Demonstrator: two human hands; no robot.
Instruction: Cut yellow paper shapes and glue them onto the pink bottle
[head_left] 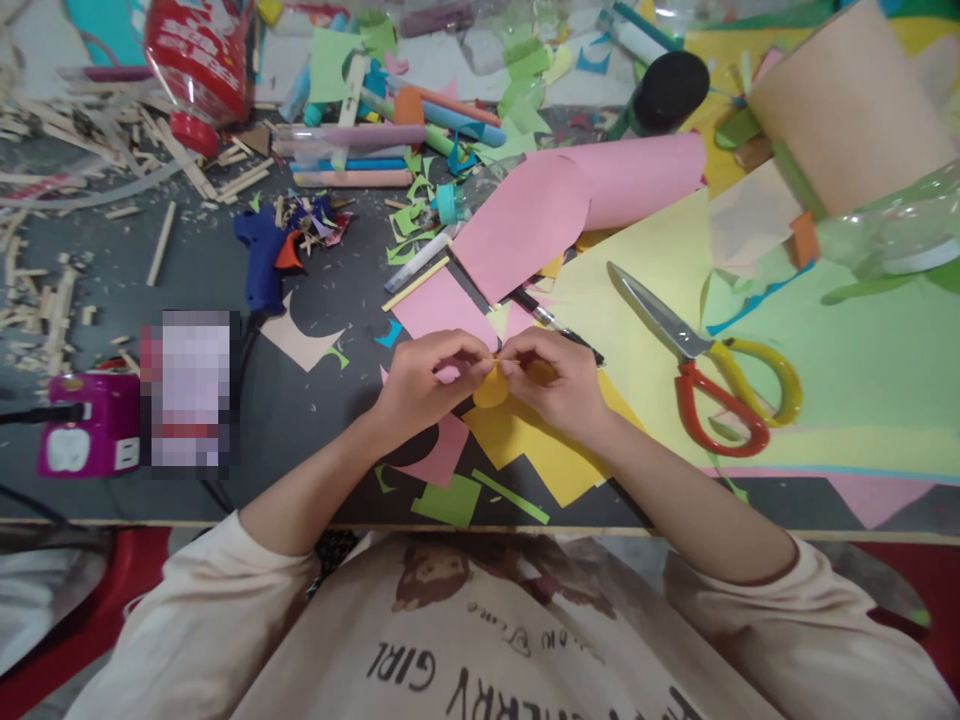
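In the middle of the table, my left hand (pixel 427 382) and my right hand (pixel 559 385) meet with their fingertips close together. Both are closed in a pinch on a small piece of yellow paper (pixel 491 390), whose upper edge is partly hidden by the fingers. Something small and pink (pixel 448 374) shows at the curled fingers of my left hand; I cannot make out what it is. Beneath my hands lie deeper-yellow paper sheets (pixel 566 470). Pink paper (pixel 442 310) lies just beyond, and a black pen (pixel 559 325) rests near my right fingers.
Scissors (pixel 682 345) with red and yellow handles lie open at right. A blue glue gun (pixel 260 260), wooden stick pieces (pixel 161 243) and a purple box (pixel 90 425) are at left. Farther back are a red-labelled bottle (pixel 199 70), markers (pixel 352 140) and a pink paper roll (pixel 637 180).
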